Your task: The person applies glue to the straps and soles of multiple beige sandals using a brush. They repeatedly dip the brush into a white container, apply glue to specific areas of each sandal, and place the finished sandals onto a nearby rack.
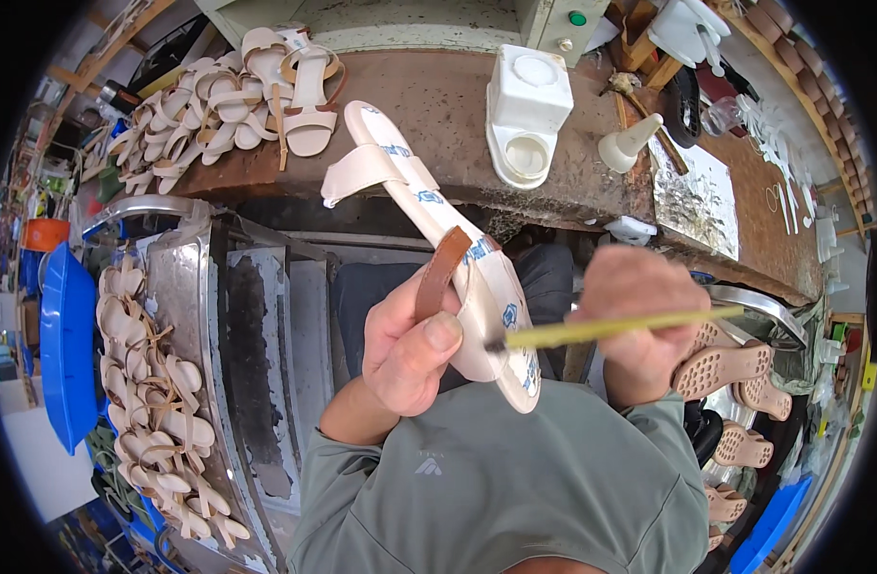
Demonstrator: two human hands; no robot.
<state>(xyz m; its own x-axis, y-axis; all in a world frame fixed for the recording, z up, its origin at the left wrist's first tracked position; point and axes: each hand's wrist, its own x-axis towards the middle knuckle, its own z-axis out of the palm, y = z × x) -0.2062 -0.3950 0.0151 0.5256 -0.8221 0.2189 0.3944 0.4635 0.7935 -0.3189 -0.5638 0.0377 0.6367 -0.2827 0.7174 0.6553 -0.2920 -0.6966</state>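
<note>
A cream sandal (427, 225) with blue print on its insole is tilted in front of my chest. My left hand (400, 354) is closed on it, thumb pressing beside a cream strap (477, 325). Next to that thumb, a brown strap (443, 273) stands up from the sandal. My right hand (639, 297), partly blurred, grips a thin brush (591, 331) with a yellow handle. The brush's dark tip meets the edge of the cream strap near the sandal's lower end.
Cream sandals (219, 100) are heaped on the worn bench (391, 81). A white plastic dispenser (529, 105) stands there, with a white cone-shaped nozzle (630, 143) to its right. More sandals (161, 411) fill a left-hand rack; tan soles (725, 368) lie to my right.
</note>
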